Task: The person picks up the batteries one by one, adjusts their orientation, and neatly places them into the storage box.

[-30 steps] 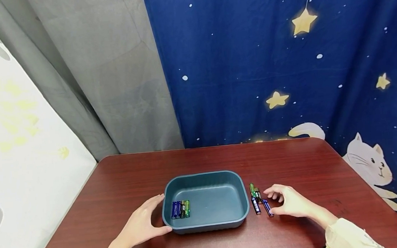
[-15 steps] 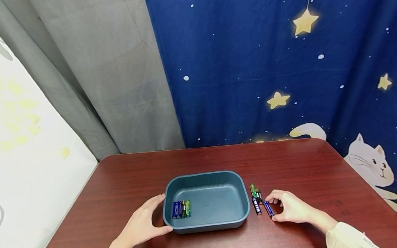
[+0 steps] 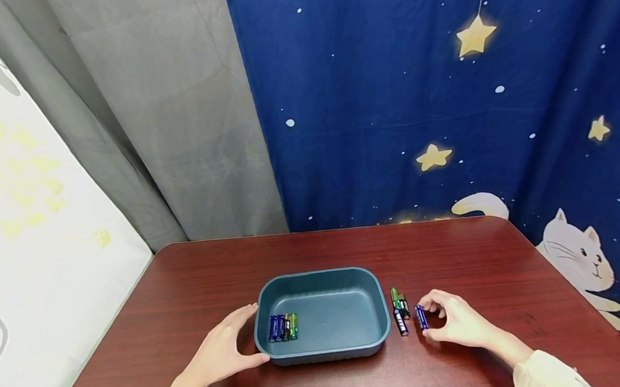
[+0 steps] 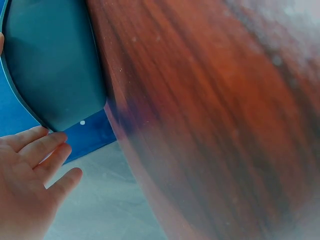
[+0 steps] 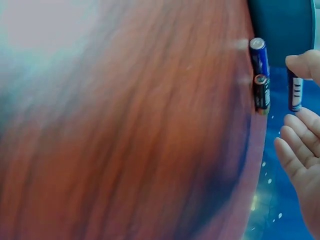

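My right hand [image 3: 459, 322] pinches a blue battery [image 3: 421, 317] between thumb and fingertips, just above the table. The right wrist view shows this battery [image 5: 295, 92] held by its two ends, off the tabletop. Left of it lie a green battery [image 3: 394, 296], a dark battery with green [image 3: 404, 307] and another blue battery [image 3: 400, 322], close together beside the box. My left hand [image 3: 218, 347] touches the left end of the blue-grey plastic box [image 3: 345, 317], thumb at the near corner, fingers at the far one. Several blue and green batteries [image 3: 283, 327] form a row inside, at the left.
The brown wooden table [image 3: 212, 263] extends around the box on all sides. Behind it hang a grey curtain [image 3: 205, 165] and a navy curtain [image 3: 348, 125] with stars and a cat. A white patterned surface [image 3: 41, 284] borders the left side.
My right hand has closed its fingertips on the blue battery, lifted it slightly and turned it more upright in the head view. The left hand and the box have stayed put.
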`<state>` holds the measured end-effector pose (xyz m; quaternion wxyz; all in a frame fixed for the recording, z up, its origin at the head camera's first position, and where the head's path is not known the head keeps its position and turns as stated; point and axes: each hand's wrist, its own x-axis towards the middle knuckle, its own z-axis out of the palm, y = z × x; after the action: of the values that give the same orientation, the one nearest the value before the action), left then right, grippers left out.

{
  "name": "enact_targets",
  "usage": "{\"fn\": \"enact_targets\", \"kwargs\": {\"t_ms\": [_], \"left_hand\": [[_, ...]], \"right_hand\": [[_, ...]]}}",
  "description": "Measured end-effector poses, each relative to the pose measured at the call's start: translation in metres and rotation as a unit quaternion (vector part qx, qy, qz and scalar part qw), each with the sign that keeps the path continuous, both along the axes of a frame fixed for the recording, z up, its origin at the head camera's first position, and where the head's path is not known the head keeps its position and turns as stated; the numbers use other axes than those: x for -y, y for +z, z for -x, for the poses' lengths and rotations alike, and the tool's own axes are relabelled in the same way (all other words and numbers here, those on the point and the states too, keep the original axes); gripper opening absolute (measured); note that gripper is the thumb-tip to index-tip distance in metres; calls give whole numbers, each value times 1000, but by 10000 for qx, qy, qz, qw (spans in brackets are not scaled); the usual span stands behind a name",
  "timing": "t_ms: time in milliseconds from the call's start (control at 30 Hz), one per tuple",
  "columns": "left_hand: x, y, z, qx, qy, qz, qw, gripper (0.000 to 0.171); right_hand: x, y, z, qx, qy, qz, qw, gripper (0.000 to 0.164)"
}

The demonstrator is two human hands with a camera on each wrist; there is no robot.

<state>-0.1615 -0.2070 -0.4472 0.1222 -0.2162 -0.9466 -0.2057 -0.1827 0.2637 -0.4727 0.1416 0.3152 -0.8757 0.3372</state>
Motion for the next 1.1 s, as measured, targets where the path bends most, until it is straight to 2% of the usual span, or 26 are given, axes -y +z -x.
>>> {"fn": "enact_targets", "kwargs": {"t_ms": [167,267,400,567,733,1100], "left_hand": [[0,0,0,-30,10,65,10000,88],[0,0,0,-57,12,61,10000,88],[1,0,0,-64,9,58,10000,88],[0,0,0,-53,4,63,10000,88],[1,-1,0,-162,8,57,9999,89],[0,-2,1,-338,-48,103,9994,88]], "right_hand": [[12,11,2,-55,-356,216,9991,45],[24,21,3,3,-375,325,9988,46],[40,33,5,30,-100,469,9988,44],[61,40,8,57,123,657,9977,43],[90,45,15,355,240,773,9961,43],[149,43,33,631,657,944,9914,41]]}}
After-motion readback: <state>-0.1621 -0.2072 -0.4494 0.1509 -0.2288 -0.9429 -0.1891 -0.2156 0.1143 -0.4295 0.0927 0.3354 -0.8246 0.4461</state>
